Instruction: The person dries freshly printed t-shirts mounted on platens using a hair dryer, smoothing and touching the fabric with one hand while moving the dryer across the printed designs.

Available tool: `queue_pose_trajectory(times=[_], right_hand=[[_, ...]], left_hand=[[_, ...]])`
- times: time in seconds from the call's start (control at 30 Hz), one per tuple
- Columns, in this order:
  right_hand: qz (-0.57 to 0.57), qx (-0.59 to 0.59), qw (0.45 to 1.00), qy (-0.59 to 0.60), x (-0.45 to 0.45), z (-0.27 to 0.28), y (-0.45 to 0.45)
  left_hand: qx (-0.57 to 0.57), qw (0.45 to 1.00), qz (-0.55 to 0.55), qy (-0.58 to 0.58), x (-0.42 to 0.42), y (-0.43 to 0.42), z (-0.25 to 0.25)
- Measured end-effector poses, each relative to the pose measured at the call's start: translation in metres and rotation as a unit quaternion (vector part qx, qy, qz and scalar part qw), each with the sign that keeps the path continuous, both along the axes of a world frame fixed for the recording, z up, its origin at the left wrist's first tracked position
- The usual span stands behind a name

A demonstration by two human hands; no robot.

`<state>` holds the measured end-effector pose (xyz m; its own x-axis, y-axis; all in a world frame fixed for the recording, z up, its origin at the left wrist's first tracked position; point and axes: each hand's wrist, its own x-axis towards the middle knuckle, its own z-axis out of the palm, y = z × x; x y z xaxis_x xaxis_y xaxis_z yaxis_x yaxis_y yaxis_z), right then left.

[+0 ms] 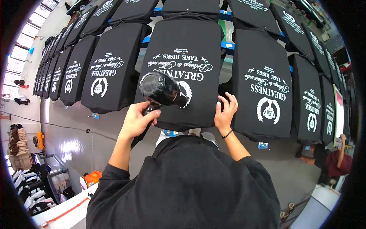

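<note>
A black hair dryer [162, 88] is in my left hand [138, 118], whose fingers wrap round its handle. Its nozzle points right, over the white wreath print of the black shirt [183, 42] stretched on the board before me. The dryer covers part of that print and of the lettering. My right hand [226, 114] rests at the shirt's lower right edge, fingers apart, with nothing held. A dark band [227, 133] circles that wrist.
More black printed shirts [263, 82] lie on boards to both sides and behind, along a blue rail [227, 45]. A co-worker in a dark red top [339, 162] is at far right. A cable [88, 131] crosses the left side.
</note>
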<state>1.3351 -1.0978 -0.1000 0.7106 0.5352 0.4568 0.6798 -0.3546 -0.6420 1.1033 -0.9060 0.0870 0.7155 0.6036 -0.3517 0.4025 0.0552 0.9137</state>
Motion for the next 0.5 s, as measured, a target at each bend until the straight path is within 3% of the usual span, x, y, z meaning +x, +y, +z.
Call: queue_pose_trajectory(times=[0.43, 0.5], right_hand=[[0.028, 0.017, 0.999, 0.009, -0.007, 0.002, 0.021], [0.022, 0.016, 1.000, 0.011, -0.008, 0.002, 0.019]], left_hand=[[0.026, 0.999, 0.013, -0.018, 0.010, 0.001, 0.001], [0.020, 0.999, -0.038, 0.026, 0.005, 0.007, 0.007]])
